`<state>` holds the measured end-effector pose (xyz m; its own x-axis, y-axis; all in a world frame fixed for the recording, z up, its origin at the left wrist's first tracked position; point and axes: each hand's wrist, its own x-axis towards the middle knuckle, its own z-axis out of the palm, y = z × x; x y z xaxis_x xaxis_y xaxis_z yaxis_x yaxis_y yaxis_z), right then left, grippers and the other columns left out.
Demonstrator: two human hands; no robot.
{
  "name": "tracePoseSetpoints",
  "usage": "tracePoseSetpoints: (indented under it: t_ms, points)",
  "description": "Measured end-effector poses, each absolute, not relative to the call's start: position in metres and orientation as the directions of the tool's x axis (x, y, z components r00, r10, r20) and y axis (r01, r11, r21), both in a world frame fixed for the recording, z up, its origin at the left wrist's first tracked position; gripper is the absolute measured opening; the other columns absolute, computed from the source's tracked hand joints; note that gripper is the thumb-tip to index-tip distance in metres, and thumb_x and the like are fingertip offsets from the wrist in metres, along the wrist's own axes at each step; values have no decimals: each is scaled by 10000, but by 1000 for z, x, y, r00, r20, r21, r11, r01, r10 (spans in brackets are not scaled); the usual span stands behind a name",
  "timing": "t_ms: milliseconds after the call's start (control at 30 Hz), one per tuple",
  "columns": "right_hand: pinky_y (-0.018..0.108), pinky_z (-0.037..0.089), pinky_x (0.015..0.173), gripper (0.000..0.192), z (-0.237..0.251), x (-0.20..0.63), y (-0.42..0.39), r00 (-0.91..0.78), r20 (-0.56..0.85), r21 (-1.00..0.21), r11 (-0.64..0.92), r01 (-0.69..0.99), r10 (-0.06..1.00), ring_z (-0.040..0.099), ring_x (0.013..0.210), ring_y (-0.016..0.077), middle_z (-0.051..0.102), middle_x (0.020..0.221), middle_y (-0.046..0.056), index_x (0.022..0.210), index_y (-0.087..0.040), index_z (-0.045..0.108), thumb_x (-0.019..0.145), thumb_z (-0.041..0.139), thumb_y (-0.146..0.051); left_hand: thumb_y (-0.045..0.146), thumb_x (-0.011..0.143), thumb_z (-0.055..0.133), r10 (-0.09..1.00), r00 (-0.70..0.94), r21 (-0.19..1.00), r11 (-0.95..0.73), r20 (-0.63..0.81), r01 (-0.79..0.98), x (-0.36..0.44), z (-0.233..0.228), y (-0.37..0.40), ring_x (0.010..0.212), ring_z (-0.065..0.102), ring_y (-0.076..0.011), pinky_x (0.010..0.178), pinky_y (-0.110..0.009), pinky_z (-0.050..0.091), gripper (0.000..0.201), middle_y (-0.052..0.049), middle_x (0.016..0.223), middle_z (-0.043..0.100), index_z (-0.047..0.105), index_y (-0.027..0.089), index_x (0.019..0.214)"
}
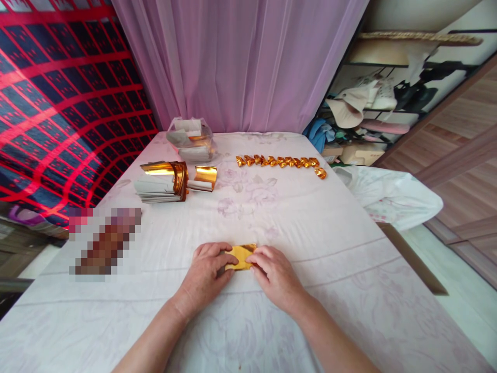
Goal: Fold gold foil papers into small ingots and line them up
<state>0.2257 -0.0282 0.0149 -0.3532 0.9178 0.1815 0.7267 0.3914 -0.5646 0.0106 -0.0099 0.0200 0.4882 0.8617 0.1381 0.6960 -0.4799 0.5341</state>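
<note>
A small gold foil paper (241, 256) lies flat on the white floral tablecloth (310, 228) near the front middle. My left hand (207, 269) presses its left side with fingers and thumb. My right hand (274, 272) pinches its right edge. Both hands rest on the cloth with the paper between them.
A bundle of gold-and-white paper sheets (163, 181) and a smaller bundle (204, 177) lie at the back left. A clear plastic bag of papers (191, 140) stands behind them. A row of several folded gold pieces (281, 162) lies at the back. A white bag (388, 194) hangs off the right edge.
</note>
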Motion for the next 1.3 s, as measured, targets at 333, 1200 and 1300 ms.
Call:
tracePoseSetpoints:
  t_ms: [333,1200,1300]
  points:
    - [379,481,866,213,17,228,-29,-332,156,-523,363,771,930,589,947,217,639,1005,58,995,-215,662,832,604,-92,105,777,613,862,486,546,-477,140,689,11,19,-10,1075,563,-238,953,-444,392,297,-20,1165,629,700,300,983]
    - [352,436,837,145,17,230,-31,-322,198,-500,377,779,926,570,920,205,629,953,40,909,-215,615,827,596,-96,129,811,610,860,491,540,-480,137,692,11,21,-11,1076,556,-238,953,-451,381,254,-27,1167,627,694,294,985]
    - [352,430,834,127,17,229,-30,-332,185,-497,379,780,925,565,916,206,630,934,38,897,-213,608,835,590,-104,132,809,608,860,491,534,-483,141,694,11,22,-10,1068,557,-234,952,-440,386,252,-27,1164,628,697,295,980]
